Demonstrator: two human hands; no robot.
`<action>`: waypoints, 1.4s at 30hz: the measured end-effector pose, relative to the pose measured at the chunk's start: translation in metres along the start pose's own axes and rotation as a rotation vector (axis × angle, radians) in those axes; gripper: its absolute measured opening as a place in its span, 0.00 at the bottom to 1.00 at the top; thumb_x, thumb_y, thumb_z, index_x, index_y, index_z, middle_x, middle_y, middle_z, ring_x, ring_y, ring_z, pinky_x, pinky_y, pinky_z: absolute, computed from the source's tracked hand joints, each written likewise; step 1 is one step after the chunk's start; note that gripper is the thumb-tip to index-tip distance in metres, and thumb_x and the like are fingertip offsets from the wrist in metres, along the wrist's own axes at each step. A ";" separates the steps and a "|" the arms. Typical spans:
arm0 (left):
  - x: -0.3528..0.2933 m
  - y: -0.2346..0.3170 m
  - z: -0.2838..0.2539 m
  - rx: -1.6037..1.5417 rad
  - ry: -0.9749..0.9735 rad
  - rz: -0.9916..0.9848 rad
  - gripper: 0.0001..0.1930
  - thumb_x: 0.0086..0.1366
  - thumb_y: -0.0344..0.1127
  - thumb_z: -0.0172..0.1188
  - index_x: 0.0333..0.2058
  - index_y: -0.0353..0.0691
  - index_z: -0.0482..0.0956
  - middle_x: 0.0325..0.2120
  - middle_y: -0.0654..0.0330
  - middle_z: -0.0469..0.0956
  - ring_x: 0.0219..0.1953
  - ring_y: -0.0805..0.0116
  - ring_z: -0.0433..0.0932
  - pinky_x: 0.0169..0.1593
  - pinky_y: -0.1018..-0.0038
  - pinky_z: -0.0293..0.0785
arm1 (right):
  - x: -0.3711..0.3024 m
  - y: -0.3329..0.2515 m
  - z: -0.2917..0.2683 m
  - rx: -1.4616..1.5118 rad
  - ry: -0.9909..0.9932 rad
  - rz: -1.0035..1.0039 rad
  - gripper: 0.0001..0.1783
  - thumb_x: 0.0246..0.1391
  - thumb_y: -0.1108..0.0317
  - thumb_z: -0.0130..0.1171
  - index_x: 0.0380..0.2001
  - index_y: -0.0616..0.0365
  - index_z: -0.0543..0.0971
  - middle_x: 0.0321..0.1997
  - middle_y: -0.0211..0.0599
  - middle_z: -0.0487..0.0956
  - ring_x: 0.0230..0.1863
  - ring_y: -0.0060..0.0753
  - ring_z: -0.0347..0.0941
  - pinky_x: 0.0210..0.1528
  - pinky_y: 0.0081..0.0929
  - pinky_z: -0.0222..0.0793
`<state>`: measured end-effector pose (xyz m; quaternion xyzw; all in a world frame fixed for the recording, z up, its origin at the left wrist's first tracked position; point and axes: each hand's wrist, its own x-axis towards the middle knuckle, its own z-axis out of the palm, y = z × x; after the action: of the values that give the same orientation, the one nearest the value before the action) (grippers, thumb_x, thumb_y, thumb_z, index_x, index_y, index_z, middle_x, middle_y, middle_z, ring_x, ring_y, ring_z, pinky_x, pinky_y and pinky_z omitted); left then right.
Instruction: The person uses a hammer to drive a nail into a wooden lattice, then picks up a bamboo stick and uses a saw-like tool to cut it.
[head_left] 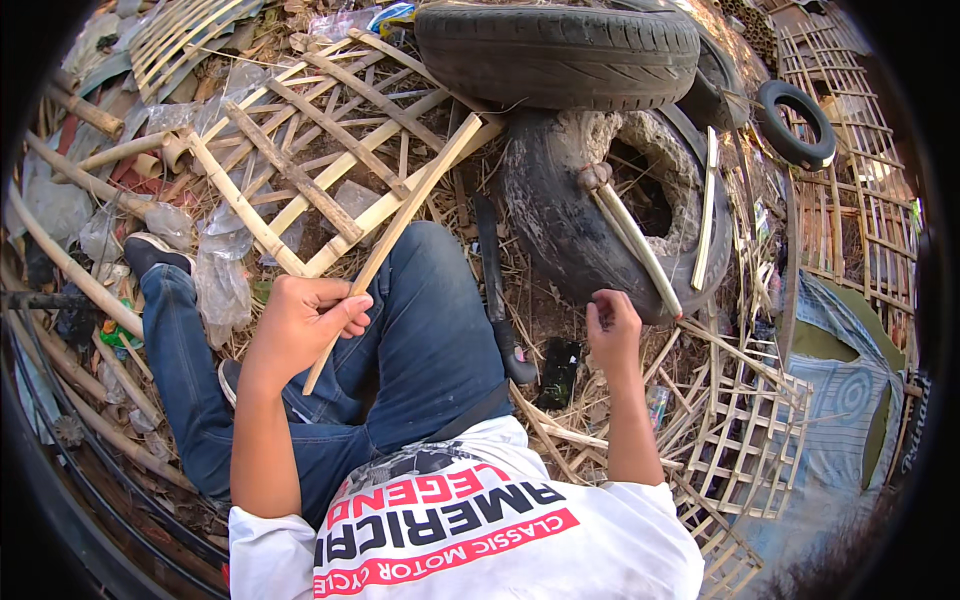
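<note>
Handling one strip point(412, 208) seems the step in hand; the next move likely calls for a steady pinch and clearance past the lattice point(295, 172). At nine o'clock, the left hand point(305, 322) pinches it; at three, the right hand point(613, 325) curls loosely, seemingly unladen, near the tyre point(545, 220). Pale, slim and straight, the strip slants toward one o'clock.

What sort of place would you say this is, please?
Probably a cluttered outdoor work yard: the left hand holds a bamboo strip, with a bamboo lattice and a worn tire lying around.
</note>
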<state>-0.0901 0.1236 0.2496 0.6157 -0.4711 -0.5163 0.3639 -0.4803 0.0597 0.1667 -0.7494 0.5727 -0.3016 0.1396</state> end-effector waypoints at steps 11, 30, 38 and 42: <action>-0.020 -0.010 -0.018 -0.009 0.124 -0.039 0.11 0.61 0.33 0.60 0.31 0.26 0.80 0.21 0.56 0.79 0.23 0.74 0.79 0.28 0.79 0.77 | -0.073 0.024 0.130 -0.345 -0.761 0.385 0.40 0.40 0.54 0.65 0.53 0.66 0.62 0.35 0.58 0.78 0.40 0.55 0.76 0.41 0.44 0.72; -0.008 -0.034 -0.043 -0.066 0.220 -0.052 0.12 0.62 0.32 0.58 0.35 0.24 0.78 0.22 0.53 0.79 0.23 0.71 0.79 0.30 0.77 0.78 | 0.112 -0.099 -0.015 -0.519 -0.676 0.232 0.26 0.53 0.53 0.56 0.41 0.68 0.75 0.39 0.60 0.77 0.44 0.59 0.73 0.47 0.45 0.67; 0.012 -0.071 -0.056 -0.181 0.215 -0.067 0.11 0.62 0.32 0.59 0.34 0.26 0.79 0.21 0.55 0.79 0.22 0.73 0.78 0.29 0.78 0.77 | 0.196 -0.117 -0.007 -0.342 -0.798 0.344 0.24 0.52 0.59 0.60 0.45 0.67 0.73 0.18 0.40 0.76 0.12 0.26 0.69 0.18 0.27 0.64; 0.027 -0.073 -0.051 -0.220 0.195 -0.078 0.11 0.61 0.32 0.59 0.31 0.27 0.80 0.20 0.56 0.79 0.22 0.74 0.78 0.27 0.80 0.76 | 0.216 -0.114 -0.008 -0.260 -0.870 0.441 0.23 0.51 0.61 0.61 0.46 0.65 0.72 0.17 0.37 0.74 0.11 0.24 0.68 0.14 0.23 0.63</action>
<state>-0.0242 0.1170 0.1838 0.6373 -0.3499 -0.5164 0.4526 -0.3618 -0.1078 0.2996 -0.6780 0.6390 0.1493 0.3311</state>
